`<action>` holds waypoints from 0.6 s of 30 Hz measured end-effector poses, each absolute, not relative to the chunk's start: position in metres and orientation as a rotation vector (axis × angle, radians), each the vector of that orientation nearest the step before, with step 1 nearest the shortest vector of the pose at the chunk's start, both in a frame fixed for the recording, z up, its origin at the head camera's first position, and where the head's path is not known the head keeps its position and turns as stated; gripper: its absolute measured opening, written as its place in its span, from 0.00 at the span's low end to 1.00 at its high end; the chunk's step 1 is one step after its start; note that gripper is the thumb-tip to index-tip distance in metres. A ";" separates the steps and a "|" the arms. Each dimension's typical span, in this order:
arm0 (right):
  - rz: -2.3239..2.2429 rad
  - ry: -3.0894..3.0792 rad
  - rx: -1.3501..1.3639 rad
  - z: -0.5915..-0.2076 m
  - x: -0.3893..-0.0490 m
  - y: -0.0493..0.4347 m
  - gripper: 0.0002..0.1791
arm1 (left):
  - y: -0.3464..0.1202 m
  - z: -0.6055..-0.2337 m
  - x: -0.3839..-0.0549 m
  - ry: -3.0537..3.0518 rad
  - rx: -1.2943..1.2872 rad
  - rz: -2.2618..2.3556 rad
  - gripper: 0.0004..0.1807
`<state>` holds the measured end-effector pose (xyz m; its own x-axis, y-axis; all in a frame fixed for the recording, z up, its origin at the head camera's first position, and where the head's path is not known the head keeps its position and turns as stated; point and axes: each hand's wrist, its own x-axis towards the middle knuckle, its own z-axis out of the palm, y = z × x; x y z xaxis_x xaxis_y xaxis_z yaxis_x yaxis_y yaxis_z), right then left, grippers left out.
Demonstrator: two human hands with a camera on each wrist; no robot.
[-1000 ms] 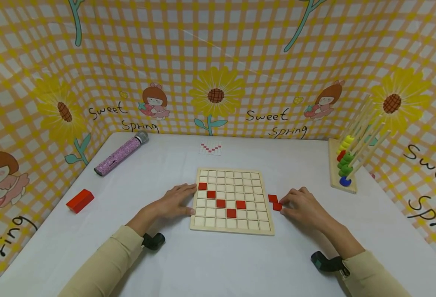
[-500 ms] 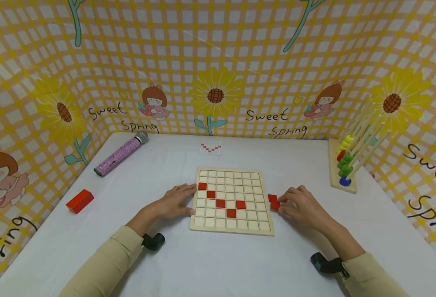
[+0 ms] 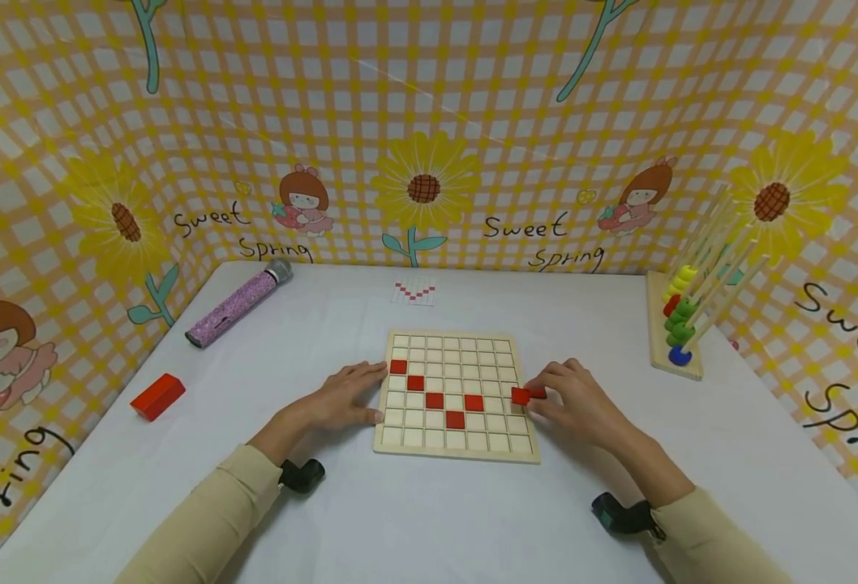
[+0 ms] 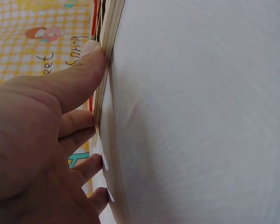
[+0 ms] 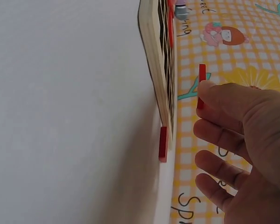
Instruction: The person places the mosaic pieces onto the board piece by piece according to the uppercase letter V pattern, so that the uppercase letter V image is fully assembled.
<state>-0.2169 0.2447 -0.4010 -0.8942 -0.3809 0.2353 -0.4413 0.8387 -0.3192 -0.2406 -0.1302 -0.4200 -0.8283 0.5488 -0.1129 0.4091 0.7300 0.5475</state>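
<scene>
A square wooden grid board (image 3: 429, 442) lies flat on the table, several red square tiles (image 3: 435, 401) set in its cells in a slanting line with one turning back up. My left hand (image 3: 345, 396) rests at the board's left edge, thumb and fingertips touching its side, as the left wrist view also shows. Between thumb and index finger my right hand (image 3: 578, 401) pinches a red tile (image 5: 202, 74), raised over the board's right edge. Another red tile (image 5: 163, 143) lies on the table beside that edge, partly hidden by the hand in the head view.
A small pattern card (image 3: 413, 291) with a red V lies behind the board. At the left are a glittery pink microphone (image 3: 235, 307) and a red block (image 3: 157, 397). A wooden peg stand (image 3: 673, 332) with coloured beads is at the right. Patterned cloth (image 3: 429, 97) surrounds the table.
My right hand has picked up one red tile from the table and carried it left to above the board's right edge. My left hand has stayed in place.
</scene>
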 end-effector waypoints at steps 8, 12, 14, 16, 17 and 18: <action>0.580 -2.848 0.642 -0.400 -0.222 0.228 0.11 | -0.129 -0.421 -0.241 2.678 0.744 0.724 0.41; 0.558 -2.855 0.655 -0.401 -0.227 0.221 0.10 | -0.129 -0.420 -0.240 2.676 0.747 0.730 0.41; 0.539 -2.860 0.654 -0.403 -0.231 0.218 0.10 | -0.129 -0.420 -0.240 2.676 0.751 0.735 0.41; 0.526 -2.872 0.645 -0.404 -0.234 0.216 0.11 | -0.130 -0.420 -0.240 2.673 0.749 0.739 0.41; 0.519 -2.880 0.642 -0.404 -0.235 0.215 0.11 | -0.130 -0.420 -0.240 2.673 0.748 0.739 0.41; 0.518 -2.889 0.639 -0.405 -0.236 0.214 0.12 | -0.130 -0.420 -0.240 2.671 0.745 0.742 0.41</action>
<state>-0.2363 0.2140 -0.4045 -0.9003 -0.3838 0.2052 -0.4311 0.8507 -0.3007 -0.2402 -0.1297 -0.4205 -0.8312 0.5433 -0.1179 0.4047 0.7368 0.5416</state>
